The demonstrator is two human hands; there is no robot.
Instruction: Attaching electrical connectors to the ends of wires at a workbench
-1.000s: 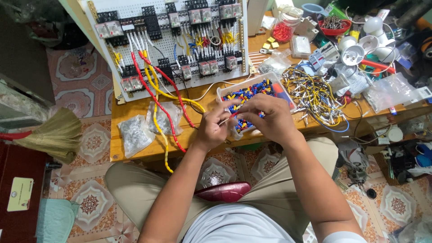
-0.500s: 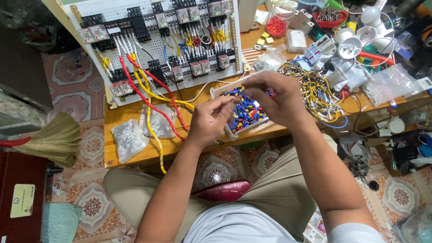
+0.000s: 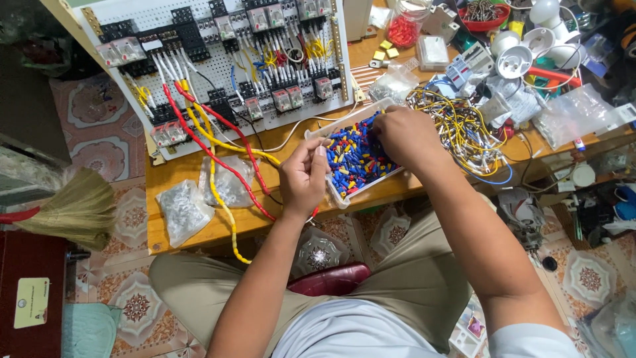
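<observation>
Hundreds of small blue, red and yellow wire terminals (image 3: 354,159) fill a shallow white tray (image 3: 336,197) that sits at the near edge of the wooden bench (image 3: 199,232). The right hand (image 3: 404,136) reaches into the far side of the tray, fingers curled down among the pieces; whether they have closed on one cannot be told, since the back of the hand hides the tips. The left hand (image 3: 303,178) hovers at the near left corner of the tray, thumb and fingers pinched together, possibly on something tiny, though nothing shows. Each terminal looks light, stiff and smooth-sleeved, so it probably slips easily and is best pinched across its coloured sleeve. Left of the tray stands a white wiring board (image 3: 218,66); right of it lies a tangle of yellow wires (image 3: 457,129).
</observation>
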